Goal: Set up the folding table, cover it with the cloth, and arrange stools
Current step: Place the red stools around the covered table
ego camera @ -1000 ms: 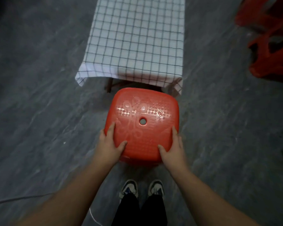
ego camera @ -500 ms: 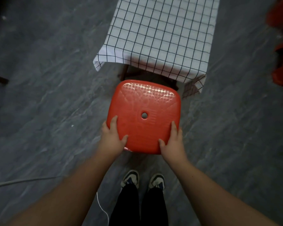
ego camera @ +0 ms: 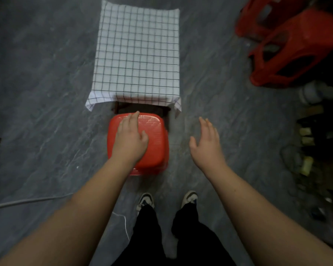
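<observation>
The red stool [ego camera: 142, 143] is seen standing on the floor [ego camera: 46, 112] just in front of the cloth-covered table [ego camera: 137, 52]. The left hand [ego camera: 130, 140] is held over the stool's seat, fingers loose; contact cannot be told. The right hand [ego camera: 207, 144] is held beside the stool, fingers spread, grasping nothing.

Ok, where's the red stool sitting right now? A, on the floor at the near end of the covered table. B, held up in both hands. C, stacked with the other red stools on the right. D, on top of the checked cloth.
A: the red stool stands on the floor at the near end of the covered table, with the right hand off it.
</observation>
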